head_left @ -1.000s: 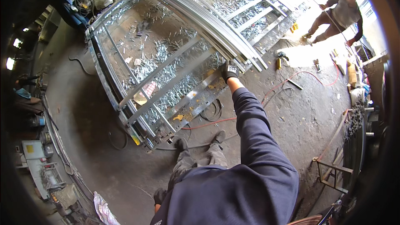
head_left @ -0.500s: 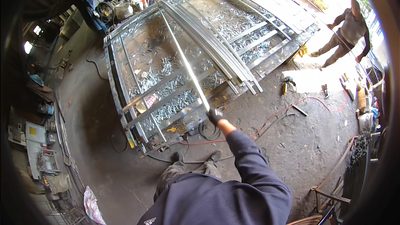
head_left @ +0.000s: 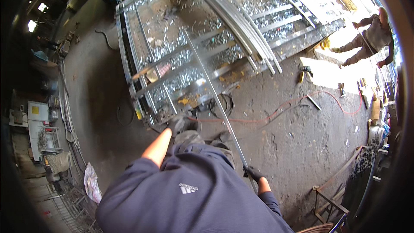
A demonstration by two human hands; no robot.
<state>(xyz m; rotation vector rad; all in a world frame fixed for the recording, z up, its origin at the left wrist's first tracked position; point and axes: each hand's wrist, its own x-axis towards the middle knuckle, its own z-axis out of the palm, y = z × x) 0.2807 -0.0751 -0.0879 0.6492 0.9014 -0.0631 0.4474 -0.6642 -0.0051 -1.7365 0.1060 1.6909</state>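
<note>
My right hand (head_left: 253, 173), in a dark glove, is closed round a long thin metal bar (head_left: 223, 111) beside my right hip. The bar slants away over the near edge of a low metal frame (head_left: 189, 88), its far end above the inner slats. My left hand (head_left: 184, 124), also dark-gloved, is out in front of my body near the frame's close left corner. Motion blurs its fingers, and no grip on the bar shows. Several long metal profiles (head_left: 233, 17) lie side by side across the frame, with many small shiny metal pieces (head_left: 172, 84) between the slats.
A person (head_left: 375, 36) at the far right holds another long bar. A red hose (head_left: 319, 92) and dark coiled cable (head_left: 221, 105) lie on the floor near the frame. A metal stand (head_left: 330, 205) is at lower right; shelving and white boxes (head_left: 38, 111) line the left.
My right hand has drawn the bar back from the frame to beside my hip. My left hand has come into view. The view has shifted, and the other person stays at the right.
</note>
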